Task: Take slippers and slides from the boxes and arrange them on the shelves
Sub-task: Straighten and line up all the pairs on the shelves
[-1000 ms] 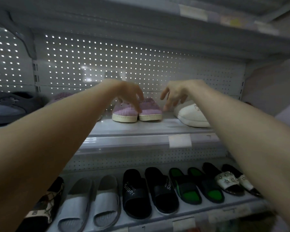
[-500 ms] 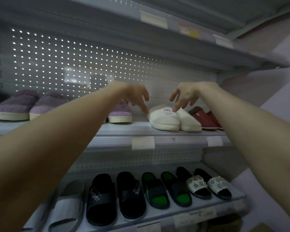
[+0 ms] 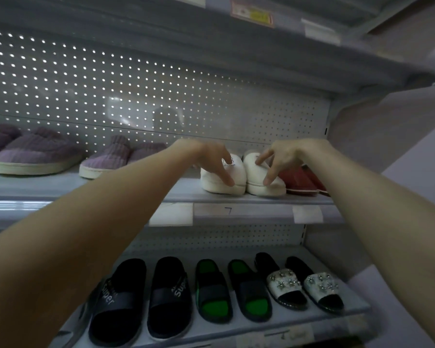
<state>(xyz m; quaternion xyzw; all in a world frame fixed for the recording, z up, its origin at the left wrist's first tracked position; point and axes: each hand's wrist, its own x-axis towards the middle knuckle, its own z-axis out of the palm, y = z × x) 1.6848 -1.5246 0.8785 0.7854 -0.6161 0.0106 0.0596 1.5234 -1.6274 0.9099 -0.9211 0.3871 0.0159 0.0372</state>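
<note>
Left hand (image 3: pixel 211 159) and right hand (image 3: pixel 284 156), fingers loosely spread, touch the white slippers (image 3: pixel 239 175).

Head-worn wide-angle view, close, facing the middle shelf (image 3: pixel 251 212) straight on.

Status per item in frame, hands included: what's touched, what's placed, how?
left hand, fingers extended, touching left white slipper
right hand, fingers touching right white slipper
both white slippers, upright, side by side on upper shelf
red slippers, on upper shelf, partly hidden behind right hand
purple slippers, upright on upper shelf, untouched
black Super slides, flat on lower shelf
green-insole slides, flat, lower shelf
jewelled slides, flat, lower shelf
</note>
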